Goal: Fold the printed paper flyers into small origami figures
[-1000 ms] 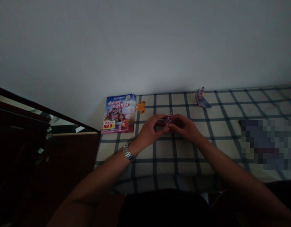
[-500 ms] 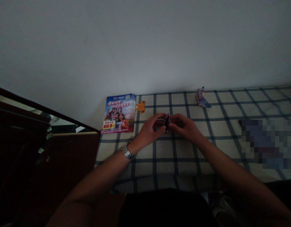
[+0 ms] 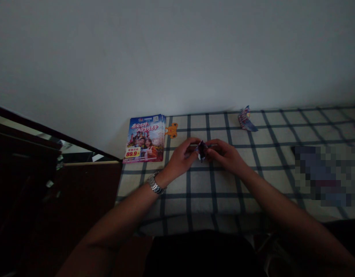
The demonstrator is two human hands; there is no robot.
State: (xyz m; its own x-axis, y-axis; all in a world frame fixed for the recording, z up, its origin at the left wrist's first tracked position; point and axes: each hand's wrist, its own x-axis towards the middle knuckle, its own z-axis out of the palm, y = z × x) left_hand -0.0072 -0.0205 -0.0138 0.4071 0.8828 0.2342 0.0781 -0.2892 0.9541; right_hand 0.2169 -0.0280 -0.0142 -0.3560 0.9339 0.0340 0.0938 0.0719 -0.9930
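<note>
Between my two hands is a small folded paper (image 3: 202,151), dark and printed, with its layers spread into a diamond-shaped opening facing me. My left hand (image 3: 184,154), with a metal watch (image 3: 155,183) on the wrist, pinches its left side. On the right side, my right hand (image 3: 223,154) grips it between thumb and fingers. Both hands are just above the checked cloth (image 3: 200,184). Parts of the fingers behind the paper are hidden.
A stack of printed flyers (image 3: 145,140) lies at the left by the wall (image 3: 177,57). Beside it is an orange bear figure (image 3: 171,130). A folded paper piece (image 3: 246,119) stands at the back right. A blurred-out rectangular item (image 3: 324,176) lies at the right.
The folded paper was nearly closed and seen edge-on; now its sides are apart, showing a diamond-shaped hollow. My hands have barely shifted.
</note>
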